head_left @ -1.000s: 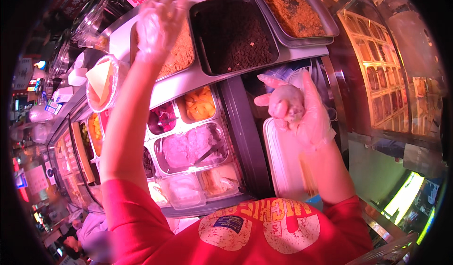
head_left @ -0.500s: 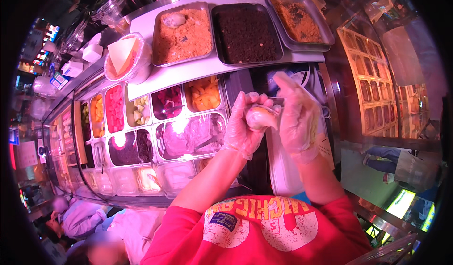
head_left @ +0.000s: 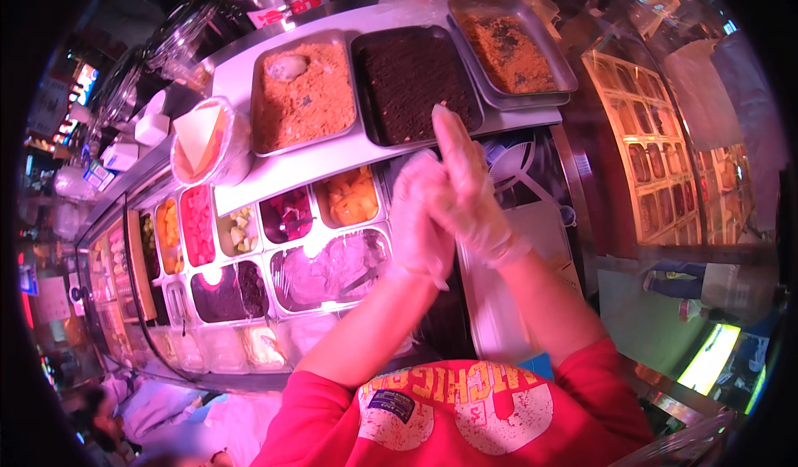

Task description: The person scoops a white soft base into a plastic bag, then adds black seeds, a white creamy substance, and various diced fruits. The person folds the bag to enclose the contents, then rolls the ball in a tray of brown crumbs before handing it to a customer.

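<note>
Topping counter [head_left: 349, 147], gloved hands [head_left: 445, 209] pressed together

Our hands, both in thin clear disposable gloves, pressed together palm to palm in front of chest. Left hand [head_left: 420, 217]: fingers curled, cupped against right palm from left side. Right hand [head_left: 467, 186]: fingers straight, held together, tips pointing up and away from us, standing above left hand. Whether anything sits between palms, we cannot tell; contact zone hidden. Both forearms bare, rising from lower edge, converging at wrists. Left forearm slants up rightward; right slants up leftward. Red short sleeves at shoulders.
</note>
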{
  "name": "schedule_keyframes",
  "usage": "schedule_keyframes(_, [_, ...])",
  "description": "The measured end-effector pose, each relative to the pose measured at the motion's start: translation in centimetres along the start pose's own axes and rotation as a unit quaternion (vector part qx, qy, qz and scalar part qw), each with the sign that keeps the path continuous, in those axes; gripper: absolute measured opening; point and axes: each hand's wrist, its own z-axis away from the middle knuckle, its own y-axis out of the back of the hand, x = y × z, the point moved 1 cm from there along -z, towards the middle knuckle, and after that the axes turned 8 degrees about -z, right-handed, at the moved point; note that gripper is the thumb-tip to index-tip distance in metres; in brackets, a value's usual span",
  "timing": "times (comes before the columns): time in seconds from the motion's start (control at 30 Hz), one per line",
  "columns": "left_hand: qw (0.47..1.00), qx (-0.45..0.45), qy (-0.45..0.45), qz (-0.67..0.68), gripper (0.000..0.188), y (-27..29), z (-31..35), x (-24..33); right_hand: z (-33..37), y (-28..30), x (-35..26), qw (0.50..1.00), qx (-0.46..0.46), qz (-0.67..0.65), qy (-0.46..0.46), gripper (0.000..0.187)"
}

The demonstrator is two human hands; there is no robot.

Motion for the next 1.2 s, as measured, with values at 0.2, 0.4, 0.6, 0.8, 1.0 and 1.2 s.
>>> schedule_keyframes(0.2, [0.997, -0.004, 0.049, 0.065, 0.023, -3.1, -4.1, 4.7, -7.0, 13.4, 4.9, 0.863, 0.361, -0.151, -0.321, 0.044])
schedule_keyframes(0.4, [0.994, -0.044, 0.094, 0.026, 0.025, -3.9, -3.6, 1.4, -11.2, 16.8, 10.4, 0.846, 0.380, -0.123, -0.354, 0.018])
schedule_keyframes(0.6, [0.996, -0.035, 0.081, -0.017, 0.028, -2.4, 0.4, 2.4, -9.2, 17.6, 9.5, 0.767, 0.451, -0.320, -0.326, 0.029])
schedule_keyframes(0.8, [0.994, -0.023, 0.103, -0.023, 0.025, -2.5, 2.2, 3.6, -9.3, 15.6, 7.7, 0.822, 0.411, -0.217, -0.329, 0.022])
schedule_keyframes(1.0, [0.991, -0.054, 0.110, -0.054, 0.026, -2.1, 3.0, 3.6, -8.9, 15.5, 5.6, 0.809, 0.440, -0.198, -0.334, 0.022])
schedule_keyframes(1.2, [0.995, -0.027, 0.090, -0.046, 0.028, -0.7, 4.0, 4.7, -8.8, 16.2, 3.8, 0.839, 0.406, -0.079, -0.353, 0.025])
